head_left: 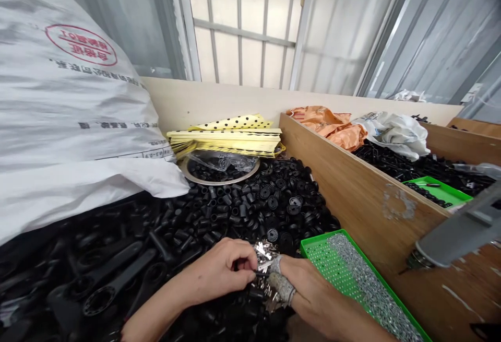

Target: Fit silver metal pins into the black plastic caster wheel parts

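My left hand (219,271) is closed in a pinch on a small black part, right at the fingertips of my other hand. My right hand (309,295) has grey cloth wraps on two fingers and is closed on small shiny metal clips (265,254). Both hands meet above a heap of small black plastic parts (250,201) in a wooden bin. A green perforated tray (324,261) holding a band of small silver metal pieces (368,284) lies just right of my right hand.
A big white printed sack (66,122) fills the left. Behind the heap are a metal bowl (219,172) and a yellow folded fan (230,138). A wooden divider (352,185) separates a second bin with black parts, another green tray (442,190), orange and white bags. A grey tool (457,235) juts in at right.
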The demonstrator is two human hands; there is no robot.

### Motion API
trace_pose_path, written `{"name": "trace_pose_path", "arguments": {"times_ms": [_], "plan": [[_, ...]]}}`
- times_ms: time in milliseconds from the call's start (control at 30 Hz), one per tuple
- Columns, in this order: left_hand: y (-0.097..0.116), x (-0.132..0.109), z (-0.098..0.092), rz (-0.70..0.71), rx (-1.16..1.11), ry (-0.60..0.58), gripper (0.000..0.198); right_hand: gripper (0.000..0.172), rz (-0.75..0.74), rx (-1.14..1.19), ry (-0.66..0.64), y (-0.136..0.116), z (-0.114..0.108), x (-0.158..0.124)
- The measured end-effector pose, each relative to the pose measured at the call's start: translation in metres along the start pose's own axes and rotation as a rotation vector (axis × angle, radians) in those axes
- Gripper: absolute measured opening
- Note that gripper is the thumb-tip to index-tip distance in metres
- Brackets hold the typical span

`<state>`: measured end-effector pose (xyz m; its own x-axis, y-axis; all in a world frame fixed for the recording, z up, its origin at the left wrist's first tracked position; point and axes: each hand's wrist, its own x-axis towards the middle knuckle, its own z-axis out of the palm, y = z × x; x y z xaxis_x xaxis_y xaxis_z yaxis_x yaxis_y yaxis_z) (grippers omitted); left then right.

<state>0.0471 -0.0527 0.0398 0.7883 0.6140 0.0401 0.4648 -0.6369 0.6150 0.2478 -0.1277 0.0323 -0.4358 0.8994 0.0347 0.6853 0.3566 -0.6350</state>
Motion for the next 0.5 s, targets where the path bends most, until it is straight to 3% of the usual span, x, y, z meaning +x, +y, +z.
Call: {"name": "trace_pose_path", "arguments": {"times_ms": [133, 267, 500], "plan": [[-0.010, 0.011, -0.002, 0.050, 0.174, 0.057, 0.023, 0.020, 0.063, -0.110, 0.043, 0.005, -0.006, -0.006], [-0.022, 0.034, 0.004, 0.089, 0.413, 0.096, 0.038, 0.030, 0.108, -0.209, 0.062, 0.012, -0.009, -0.014], [-0.035, 0.061, 0.017, 0.188, 0.638, 0.077, 0.018, 0.027, 0.126, -0.224, 0.014, 0.020, -0.007, -0.014]]}}
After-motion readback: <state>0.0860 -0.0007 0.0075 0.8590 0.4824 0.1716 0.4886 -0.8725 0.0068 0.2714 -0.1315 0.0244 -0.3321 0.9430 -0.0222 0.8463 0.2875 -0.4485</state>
